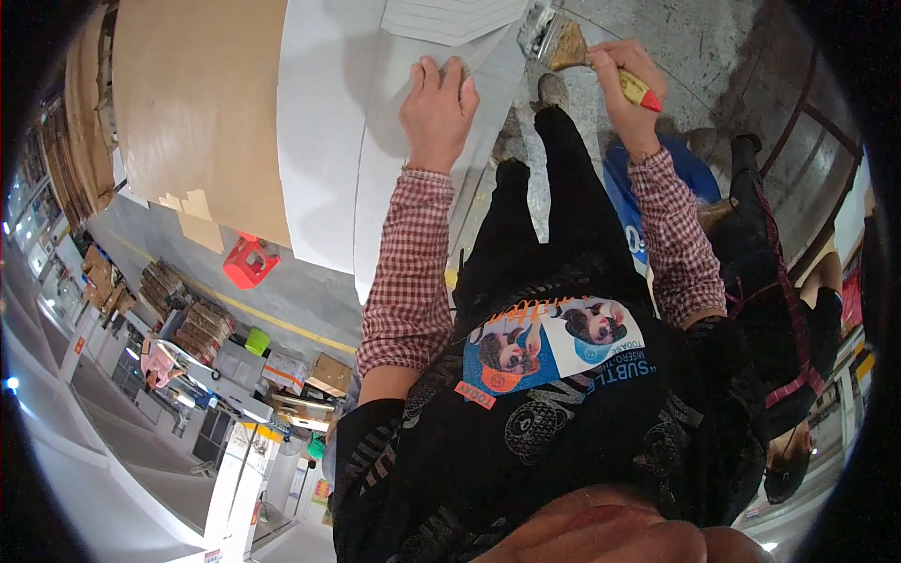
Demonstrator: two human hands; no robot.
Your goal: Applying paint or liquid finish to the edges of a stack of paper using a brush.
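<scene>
My right hand [635, 86] is wrapped round the handle of a flat paintbrush [568, 45]. Its handle is yellow with a red end, and the brush head points away to the left, over the edge of the work surface. My left hand [437, 114] lies palm down on a large white sheet [324, 159], with its fingers stretched forward and slightly apart. Just beyond those fingers is a pale piece with angled lines [455, 17], partly cut off by the frame's top. Checked sleeves cover both my forearms.
A broad brown cardboard sheet [202, 103] lies to the left of the white one. On the floor past it stands a red plastic stool [250, 262]. A blue container [690, 172] is beside my right forearm. Another person in dark clothes [751, 253] is close on my right.
</scene>
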